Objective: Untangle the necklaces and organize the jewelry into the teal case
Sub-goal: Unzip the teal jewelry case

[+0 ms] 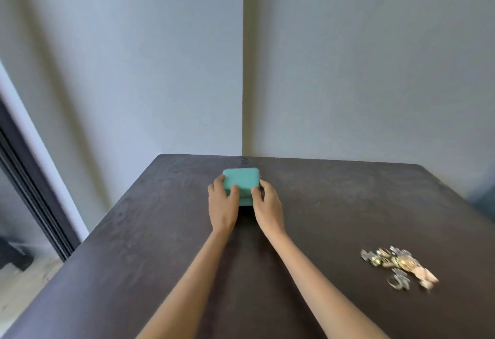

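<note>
Your bare forearms reach across the dark wooden table (134, 231), and both hands close on the small closed teal fabric case (241, 180) at its far middle: your left hand (222, 204) curls fingers over its left edge, your right hand (267, 204) pinches its right side, likely to steady and open it. Well apart, near right, lies the tangled heap of gold and silver jewelry (399, 266).
</note>
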`<action>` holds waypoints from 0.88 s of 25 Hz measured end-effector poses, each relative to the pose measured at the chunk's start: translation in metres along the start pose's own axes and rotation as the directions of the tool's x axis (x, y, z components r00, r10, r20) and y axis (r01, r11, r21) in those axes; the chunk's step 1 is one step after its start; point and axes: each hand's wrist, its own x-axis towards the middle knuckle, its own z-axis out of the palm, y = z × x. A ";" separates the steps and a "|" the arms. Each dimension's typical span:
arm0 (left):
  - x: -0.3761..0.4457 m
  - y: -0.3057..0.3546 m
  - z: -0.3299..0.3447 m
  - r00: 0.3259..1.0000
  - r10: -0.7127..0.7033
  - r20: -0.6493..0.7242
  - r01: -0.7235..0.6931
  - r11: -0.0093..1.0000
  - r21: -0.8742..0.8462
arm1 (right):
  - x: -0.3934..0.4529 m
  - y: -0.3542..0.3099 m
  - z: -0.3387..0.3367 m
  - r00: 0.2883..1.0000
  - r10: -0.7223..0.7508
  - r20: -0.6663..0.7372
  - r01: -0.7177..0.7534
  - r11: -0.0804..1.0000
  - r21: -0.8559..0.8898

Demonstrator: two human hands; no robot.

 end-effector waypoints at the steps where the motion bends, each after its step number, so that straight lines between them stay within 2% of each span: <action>1: -0.026 0.004 -0.005 1.000 -0.004 0.014 0.004 1.000 -0.006 | -0.024 0.001 -0.012 1.000 0.005 -0.021 -0.005 1.000 0.001; 8: -0.167 0.016 -0.030 0.992 0.045 0.120 -0.042 0.999 -0.027 | -0.155 0.009 -0.077 0.993 0.040 -0.108 -0.035 0.998 0.048; 15: -0.202 0.013 -0.047 0.971 0.083 0.225 -0.083 0.997 -0.010 | -0.185 0.015 -0.098 0.998 0.030 -0.049 -0.029 0.999 0.025; 18: -0.204 0.012 -0.046 0.937 0.190 0.294 -0.231 0.967 0.111 | -0.181 0.014 -0.099 0.999 0.044 -0.016 -0.045 0.997 -0.063; 22: -0.201 0.004 -0.040 0.870 0.384 0.308 -0.480 0.802 0.356 | -0.162 0.020 -0.104 0.992 0.046 0.116 -0.020 0.976 -0.217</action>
